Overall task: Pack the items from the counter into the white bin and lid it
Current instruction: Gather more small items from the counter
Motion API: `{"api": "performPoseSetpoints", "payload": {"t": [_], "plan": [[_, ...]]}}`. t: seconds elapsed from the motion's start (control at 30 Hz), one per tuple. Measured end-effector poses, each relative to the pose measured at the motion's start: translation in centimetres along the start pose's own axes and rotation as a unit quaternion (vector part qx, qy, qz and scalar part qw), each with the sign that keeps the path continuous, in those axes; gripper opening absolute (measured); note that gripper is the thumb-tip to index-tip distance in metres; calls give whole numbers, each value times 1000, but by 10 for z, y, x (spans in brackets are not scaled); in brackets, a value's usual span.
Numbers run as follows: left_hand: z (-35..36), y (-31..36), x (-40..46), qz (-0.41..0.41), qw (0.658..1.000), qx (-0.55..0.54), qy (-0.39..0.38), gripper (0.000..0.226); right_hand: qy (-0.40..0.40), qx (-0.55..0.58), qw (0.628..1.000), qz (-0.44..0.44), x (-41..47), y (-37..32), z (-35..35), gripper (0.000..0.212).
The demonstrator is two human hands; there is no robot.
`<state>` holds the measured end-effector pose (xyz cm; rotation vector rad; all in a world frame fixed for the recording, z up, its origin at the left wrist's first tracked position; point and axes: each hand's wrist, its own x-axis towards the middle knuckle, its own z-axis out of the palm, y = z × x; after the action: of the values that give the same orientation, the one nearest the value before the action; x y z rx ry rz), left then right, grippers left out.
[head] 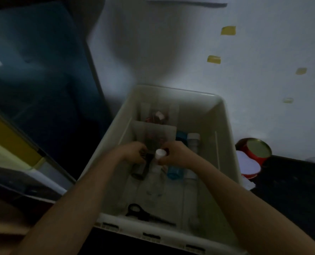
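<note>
Two hands are down inside the white bin, which sits on a dark counter pushed up against a white wall with bits of yellow tape stuck on it. Lighting's pretty dim, so small stuff is hard to make out.

The left hand is curled around a dark cylinder-ish thing near the middle of the bin. The right hand is just beside it, pinching a small white-capped bottle.

Behind the hands in the bin there's a pale divider insert with reddish bits behind it, plus a blue bottle and a white tube lying under the right wrist. Black scissors lie flat at the bin's near wall, with bare floor between them and the hands.

Right of the bin, touching or nearly touching its rim, a red tin lies on the counter. Left of the bin is something big and dark blue, close to that side.
</note>
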<state>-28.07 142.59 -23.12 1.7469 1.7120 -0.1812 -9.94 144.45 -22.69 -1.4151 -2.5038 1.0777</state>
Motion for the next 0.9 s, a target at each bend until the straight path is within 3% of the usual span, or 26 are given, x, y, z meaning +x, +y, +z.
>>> {"api": "performPoseSetpoints", "payload": {"t": [0.1, 0.23, 0.7, 0.9], "plan": [[10, 11, 12, 35, 999, 35, -10, 22, -54, -45, 997, 14, 3, -1, 1, 29], [28, 20, 21, 54, 995, 72, -40, 50, -110, -101, 987, 67, 3, 1, 1, 43], [37, 17, 26, 37, 992, 113, -49, 55, -191, -214, 919, 270, -29, 16, -29, 65], [36, 23, 27, 34, 992, 119, -34, 53, -181, -277, 899, 285, -21, 27, -23, 64]]}}
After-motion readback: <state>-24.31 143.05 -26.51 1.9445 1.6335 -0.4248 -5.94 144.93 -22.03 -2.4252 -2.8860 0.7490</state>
